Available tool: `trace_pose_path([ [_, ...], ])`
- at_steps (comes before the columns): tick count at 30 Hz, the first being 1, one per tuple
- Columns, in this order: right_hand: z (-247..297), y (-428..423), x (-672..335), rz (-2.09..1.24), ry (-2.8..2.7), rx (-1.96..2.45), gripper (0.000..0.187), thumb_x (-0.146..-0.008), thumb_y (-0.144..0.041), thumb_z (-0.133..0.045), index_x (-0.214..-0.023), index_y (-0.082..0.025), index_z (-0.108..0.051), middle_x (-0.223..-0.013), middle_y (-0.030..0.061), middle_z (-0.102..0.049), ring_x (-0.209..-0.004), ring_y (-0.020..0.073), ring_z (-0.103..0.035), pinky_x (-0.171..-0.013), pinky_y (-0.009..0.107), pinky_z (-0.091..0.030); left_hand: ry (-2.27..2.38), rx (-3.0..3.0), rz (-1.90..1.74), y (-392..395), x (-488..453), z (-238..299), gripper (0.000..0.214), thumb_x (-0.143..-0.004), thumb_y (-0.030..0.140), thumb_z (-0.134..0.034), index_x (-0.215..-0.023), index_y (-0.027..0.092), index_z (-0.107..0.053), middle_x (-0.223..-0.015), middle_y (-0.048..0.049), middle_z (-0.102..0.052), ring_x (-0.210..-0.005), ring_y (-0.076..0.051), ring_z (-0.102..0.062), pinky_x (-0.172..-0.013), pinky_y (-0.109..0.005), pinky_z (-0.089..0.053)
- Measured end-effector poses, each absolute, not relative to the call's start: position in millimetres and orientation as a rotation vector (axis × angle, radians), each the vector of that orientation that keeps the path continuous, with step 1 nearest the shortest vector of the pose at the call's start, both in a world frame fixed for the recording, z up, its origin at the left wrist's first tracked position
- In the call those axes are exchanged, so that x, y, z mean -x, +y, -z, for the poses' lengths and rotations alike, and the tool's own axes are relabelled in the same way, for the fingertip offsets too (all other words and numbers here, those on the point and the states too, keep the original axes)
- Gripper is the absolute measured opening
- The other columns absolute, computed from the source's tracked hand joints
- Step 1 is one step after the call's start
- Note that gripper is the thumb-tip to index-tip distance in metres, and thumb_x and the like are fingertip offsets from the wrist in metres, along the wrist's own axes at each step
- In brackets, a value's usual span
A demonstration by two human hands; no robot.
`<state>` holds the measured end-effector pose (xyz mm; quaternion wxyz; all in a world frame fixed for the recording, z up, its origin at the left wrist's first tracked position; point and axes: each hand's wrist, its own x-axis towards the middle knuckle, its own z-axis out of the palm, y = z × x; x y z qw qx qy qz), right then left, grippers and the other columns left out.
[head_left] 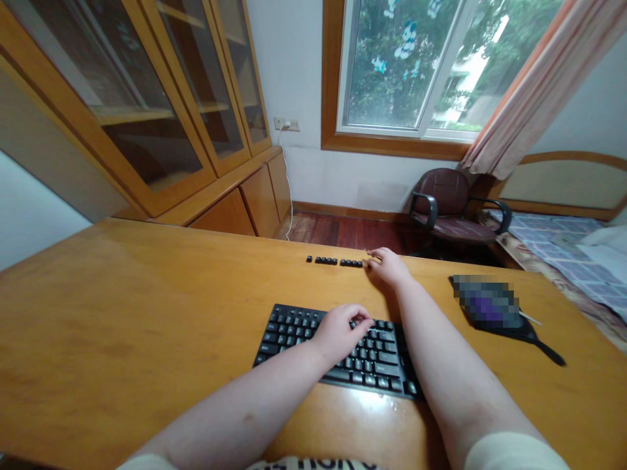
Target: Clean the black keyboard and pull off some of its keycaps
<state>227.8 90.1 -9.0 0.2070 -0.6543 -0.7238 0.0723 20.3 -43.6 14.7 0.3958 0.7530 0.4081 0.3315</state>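
A black keyboard [386, 359] lies on the wooden desk in front of me, part of it hidden under my arms. My left hand [340, 333] is over its upper middle, thumb and index finger drawn together near the top rows; whatever may be between them is too small to make out. Further off, a line of small black keycaps [326, 260] sits in groups near the desk's far edge. At the right end of that line is my right hand [388, 266], its fingers curved and apart, with the thumb beside the last keycap.
A dark pouch with a strap [529, 333], partly pixelated, rests on the right of the desk [147, 313]. Beyond the desk stand a glass-door cabinet [230, 170] on the left, an armchair [443, 202] and a bed [578, 254] on the right.
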Motion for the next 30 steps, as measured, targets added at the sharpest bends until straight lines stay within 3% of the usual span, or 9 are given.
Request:
trace_pose_path([
  [8,14,90,-245,-0.339,-2.011,1.847,0.034,-0.071,-0.034,-0.064,-0.102,-0.020,-0.065,-0.102,0.0068,-0.065,-0.092,0.0182,-0.060,-0.080,0.025,-0.043,1.040,-1.901,-0.829,-44,-20,-18,0.013,-0.079,0.028,-0.055,-0.078,0.019,-0.064,-0.077,-0.0006,-0.066,-0.075,-0.014,-0.060,-0.070,-0.025,-0.045],
  [15,17,93,-240,-0.304,-2.085,1.856,0.021,-0.074,-0.029,-0.060,-0.093,-0.022,-0.067,-0.095,0.0047,-0.066,-0.087,0.0175,-0.060,-0.075,0.024,-0.042,1.038,-1.906,-0.834,-44,-20,-18,0.014,-0.080,0.029,-0.055,-0.078,0.019,-0.064,-0.077,-0.0009,-0.066,-0.075,-0.015,-0.060,-0.070,-0.025,-0.045],
  [30,11,91,-233,-0.341,-2.089,1.833,0.022,-0.075,-0.026,-0.059,-0.094,-0.019,-0.067,-0.099,0.0089,-0.067,-0.091,0.0202,-0.060,-0.078,0.025,-0.043,1.041,-1.919,-0.827,-44,-20,-15,0.014,-0.080,0.029,-0.054,-0.078,0.018,-0.063,-0.077,-0.0008,-0.066,-0.075,-0.014,-0.059,-0.069,-0.024,-0.044],
])
